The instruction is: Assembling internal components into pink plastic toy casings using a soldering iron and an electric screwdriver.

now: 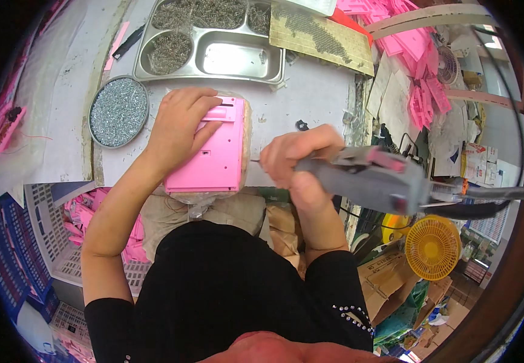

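Observation:
A flat pink plastic panel (213, 160) lies on a pad wrapped in clear plastic (245, 136) at the near edge of the table. My left hand (183, 124) grips its upper left part. Thumb and fingers press around a lighter pink strip (218, 114) with a dark slot. To the right, my right hand (298, 154) is closed around a grey electric screwdriver (365, 178), blurred by motion. Its thin bit (255, 160) points left, close beside the pad's right edge; whether it touches anything cannot be made out. A cord leads away to the right.
A round dish of small silver screws (118, 113) stands left of the pad. Behind is a metal compartment tray (213, 75) with many springs. A tan board (322, 39) overlaps its right end. Pink parts (410, 45) pile up at far right; a yellow basket (432, 248) stands lower right.

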`<state>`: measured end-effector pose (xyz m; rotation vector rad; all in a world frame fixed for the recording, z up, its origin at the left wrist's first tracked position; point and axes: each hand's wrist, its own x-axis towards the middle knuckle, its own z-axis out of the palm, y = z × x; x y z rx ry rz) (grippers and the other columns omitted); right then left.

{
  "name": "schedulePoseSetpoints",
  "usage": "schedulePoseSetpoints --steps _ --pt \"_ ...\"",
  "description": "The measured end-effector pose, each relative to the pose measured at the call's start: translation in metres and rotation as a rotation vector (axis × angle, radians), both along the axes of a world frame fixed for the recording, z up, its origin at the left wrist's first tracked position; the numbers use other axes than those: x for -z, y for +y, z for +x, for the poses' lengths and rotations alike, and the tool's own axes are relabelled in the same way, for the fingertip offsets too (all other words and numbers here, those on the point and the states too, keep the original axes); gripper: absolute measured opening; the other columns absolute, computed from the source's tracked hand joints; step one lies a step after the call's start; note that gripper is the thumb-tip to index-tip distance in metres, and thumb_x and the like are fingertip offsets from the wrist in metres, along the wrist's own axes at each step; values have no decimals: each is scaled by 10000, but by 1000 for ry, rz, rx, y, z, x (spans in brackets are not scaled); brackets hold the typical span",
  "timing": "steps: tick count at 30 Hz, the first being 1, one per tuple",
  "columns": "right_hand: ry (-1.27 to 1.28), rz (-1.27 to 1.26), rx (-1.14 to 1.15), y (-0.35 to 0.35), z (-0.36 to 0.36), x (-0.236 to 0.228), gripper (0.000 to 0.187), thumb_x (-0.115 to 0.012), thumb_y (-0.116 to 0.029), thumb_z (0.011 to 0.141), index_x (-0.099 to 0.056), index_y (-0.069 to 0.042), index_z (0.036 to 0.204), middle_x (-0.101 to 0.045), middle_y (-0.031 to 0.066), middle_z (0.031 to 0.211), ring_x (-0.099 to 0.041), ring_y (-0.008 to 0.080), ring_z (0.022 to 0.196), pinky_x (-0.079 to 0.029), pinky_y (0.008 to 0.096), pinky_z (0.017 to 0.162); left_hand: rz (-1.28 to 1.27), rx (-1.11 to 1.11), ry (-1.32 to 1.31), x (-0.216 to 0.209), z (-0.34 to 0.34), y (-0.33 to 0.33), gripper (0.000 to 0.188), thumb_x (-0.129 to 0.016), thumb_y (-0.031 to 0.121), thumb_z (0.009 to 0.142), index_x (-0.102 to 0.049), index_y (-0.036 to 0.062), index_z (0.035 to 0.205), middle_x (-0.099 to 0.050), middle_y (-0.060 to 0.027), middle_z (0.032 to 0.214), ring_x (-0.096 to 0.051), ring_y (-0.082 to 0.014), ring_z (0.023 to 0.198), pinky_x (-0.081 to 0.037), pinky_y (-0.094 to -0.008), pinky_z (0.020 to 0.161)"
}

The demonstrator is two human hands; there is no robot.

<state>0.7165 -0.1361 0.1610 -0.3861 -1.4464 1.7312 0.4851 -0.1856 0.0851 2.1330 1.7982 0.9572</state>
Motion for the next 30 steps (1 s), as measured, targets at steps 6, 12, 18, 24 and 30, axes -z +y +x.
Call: schedulePoseSetpoints --steps 6,12,18,24,30 --pt "33 122 44 30 -3 -6 342 -743 -253 952 -499 -63 1098 -496 15 652 -481 137 551 -422 336 569 -3 10 -5 -3 1 3 323 -719 196 883 -651 54 1165 -646 -129 1246 -588 -335 1195 -394 -481 1061" --pt "-39 146 197 47 -9 10 258 -693 -115 954 -505 -39 1114 -534 41 662 -480 135 521 -436 330 560 156 16 83 -28 -8 -9 317 -740 215 874 -649 54 1131 -639 -139 1264 -600 -329 1211 -425 -491 1058" --pt "-201 103 441 82 15 -23 228 -657 -61 946 -558 14 1137 -546 39 660 -514 133 538 -456 332 587 -199 -146 -72 -107 -80 -127 343 -760 174 840 -633 1 1107 -631 -198 1213 -634 -405 1080 -515 -413 946" --pt "-145 100 398 93 8 -16 245 -669 -103 966 -537 10 1138 -530 34 694 -504 125 575 -449 326 603 -801 -423 234 -66 -162 -281 324 -746 139 804 -646 30 1093 -643 -162 1139 -639 -394 996 -513 -432 858" --pt "-147 184 326 92 -15 -11 268 -674 -104 953 -525 -3 1151 -532 39 722 -516 135 595 -485 332 654 -445 -751 124 -55 -224 -207 201 -698 167 859 -655 22 991 -673 -178 930 -658 -375 894 -506 -458 774"
